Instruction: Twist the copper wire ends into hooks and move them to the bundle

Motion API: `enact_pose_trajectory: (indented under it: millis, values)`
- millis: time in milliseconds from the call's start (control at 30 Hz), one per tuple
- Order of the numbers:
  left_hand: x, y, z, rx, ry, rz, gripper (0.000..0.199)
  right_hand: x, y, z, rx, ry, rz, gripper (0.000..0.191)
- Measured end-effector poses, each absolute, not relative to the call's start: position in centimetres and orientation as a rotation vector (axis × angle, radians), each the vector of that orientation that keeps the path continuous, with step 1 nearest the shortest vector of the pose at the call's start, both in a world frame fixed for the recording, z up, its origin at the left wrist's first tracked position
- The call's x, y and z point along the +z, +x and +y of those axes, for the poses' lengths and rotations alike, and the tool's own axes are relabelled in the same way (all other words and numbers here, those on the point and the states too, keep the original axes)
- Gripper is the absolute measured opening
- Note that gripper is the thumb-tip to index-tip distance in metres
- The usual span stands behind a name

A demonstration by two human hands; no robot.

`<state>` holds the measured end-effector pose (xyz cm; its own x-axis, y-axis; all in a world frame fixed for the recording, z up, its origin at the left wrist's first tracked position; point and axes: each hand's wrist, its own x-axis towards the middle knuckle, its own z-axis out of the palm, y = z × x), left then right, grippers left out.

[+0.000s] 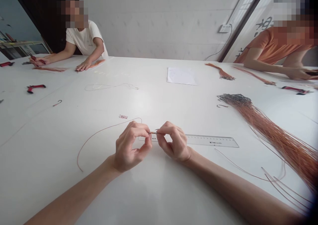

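Above the white table, my left hand and my right hand are close together, each closed in a pinch. A small fish hook with reddish-brown wrapping on its shank stretches between the fingertips. My right fingers hold one end, and my left fingers pinch the other. A thin brown fishing line curves over the table to the left of my left hand. Beneath and beyond my right hand lies a clear ruler, partly covered by the fingers.
A large bundle of brown lines with dark hooks lies to the right. Red-handled pliers and a single hook are at left. White paper lies farther back. Two people work across the table.
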<state>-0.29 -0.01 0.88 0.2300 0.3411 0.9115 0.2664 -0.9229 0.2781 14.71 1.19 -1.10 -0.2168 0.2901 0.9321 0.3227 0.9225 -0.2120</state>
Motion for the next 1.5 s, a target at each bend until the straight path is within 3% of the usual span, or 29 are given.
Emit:
enact_pose_trajectory:
  millis: [1500]
  values:
    - [0.74, -0.33, 0.16, 1.806, 2.411, 0.592, 0.025, -1.07, 14.71, 1.13, -0.044, -0.489, -1.822, 0.023]
